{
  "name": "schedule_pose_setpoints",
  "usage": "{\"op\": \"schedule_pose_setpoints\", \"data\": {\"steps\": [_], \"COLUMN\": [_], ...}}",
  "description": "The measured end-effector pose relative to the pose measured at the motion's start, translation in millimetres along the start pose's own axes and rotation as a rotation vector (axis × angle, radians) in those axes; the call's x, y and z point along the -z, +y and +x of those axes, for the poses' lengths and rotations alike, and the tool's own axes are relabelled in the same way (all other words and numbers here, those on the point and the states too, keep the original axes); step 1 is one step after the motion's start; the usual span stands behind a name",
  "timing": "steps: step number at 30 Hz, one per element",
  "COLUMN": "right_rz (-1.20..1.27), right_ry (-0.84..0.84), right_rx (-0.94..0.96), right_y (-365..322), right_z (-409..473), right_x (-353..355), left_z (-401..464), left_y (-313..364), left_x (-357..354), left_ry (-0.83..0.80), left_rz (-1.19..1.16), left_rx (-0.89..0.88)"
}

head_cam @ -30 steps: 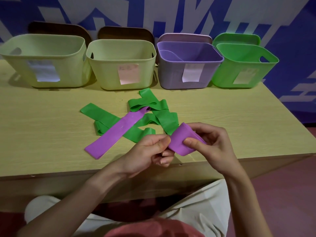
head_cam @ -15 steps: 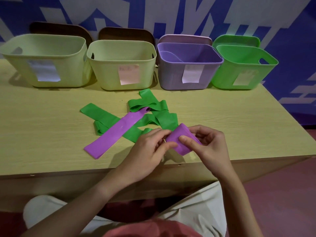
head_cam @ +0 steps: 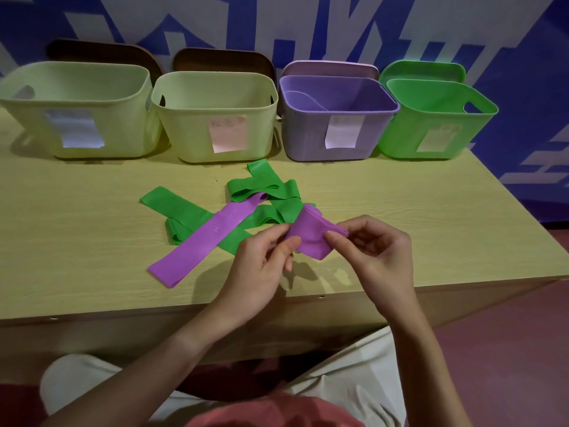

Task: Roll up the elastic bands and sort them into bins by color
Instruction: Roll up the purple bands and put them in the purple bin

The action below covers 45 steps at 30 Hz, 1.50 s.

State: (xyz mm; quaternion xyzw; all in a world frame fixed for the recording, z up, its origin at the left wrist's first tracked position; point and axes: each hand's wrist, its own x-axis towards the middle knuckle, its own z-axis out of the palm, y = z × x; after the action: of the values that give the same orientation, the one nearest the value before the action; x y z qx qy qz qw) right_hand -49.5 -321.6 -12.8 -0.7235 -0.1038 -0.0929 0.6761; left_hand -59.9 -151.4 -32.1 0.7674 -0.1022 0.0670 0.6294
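Note:
A partly rolled purple elastic band [head_cam: 311, 235] is held a little above the table's front edge. My left hand [head_cam: 261, 266] pinches its left side, and my right hand [head_cam: 375, 254] pinches its right side with thumb and fingers. A second purple band [head_cam: 203, 245] lies flat on the table to the left, crossing over a heap of green bands [head_cam: 264, 201]. At the back stand a purple bin [head_cam: 335, 118] and a green bin [head_cam: 431, 118].
Two pale yellow-green bins [head_cam: 77, 109] [head_cam: 215, 115] stand at the back left, each with a paper label. Lids lean behind the bins against a blue and white wall. The wooden table [head_cam: 77, 229] has bare surface at left and right.
Both hands have lifted the purple roll slightly and shifted it away from me; the roll has turned and sits more between the fingertips. The bands on the table have not moved.

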Motion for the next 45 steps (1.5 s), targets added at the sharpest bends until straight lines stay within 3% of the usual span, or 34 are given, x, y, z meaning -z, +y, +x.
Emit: {"op": "schedule_pose_setpoints", "data": {"steps": [7, 20, 27, 31, 36, 39, 42, 45], "right_rz": [0.08, 0.143, 0.131, 0.016, 0.078, 0.139, 0.191, 0.223], "right_ry": [0.029, -0.056, -0.389, -0.482, -0.525, -0.523, -0.538, -0.546], "right_rx": [-0.067, -0.107, 0.03, 0.079, 0.076, 0.068, 0.062, 0.064], "right_y": [-2, 3, 4, 0, 0, 5, 11, 15], "right_z": [9, 9, 24, 34, 38, 39, 39, 39], "right_x": [0, 8, 20, 26, 27, 25, 23, 22], "left_z": [3, 6, 13, 19, 28, 33, 35, 39], "left_y": [6, 9, 14, 10, 9, 8, 6, 10], "left_x": [-4, 6, 24, 37, 42, 42, 42, 42], "left_ry": [-0.048, -0.43, -0.673, -0.75, -0.836, -0.878, -0.857, -0.789], "left_rz": [-0.197, -0.562, -0.845, -0.728, -0.687, -0.793, -0.941, -0.933], "left_rx": [0.037, 0.295, 0.529, 0.574, 0.621, 0.719, 0.831, 0.834]}}
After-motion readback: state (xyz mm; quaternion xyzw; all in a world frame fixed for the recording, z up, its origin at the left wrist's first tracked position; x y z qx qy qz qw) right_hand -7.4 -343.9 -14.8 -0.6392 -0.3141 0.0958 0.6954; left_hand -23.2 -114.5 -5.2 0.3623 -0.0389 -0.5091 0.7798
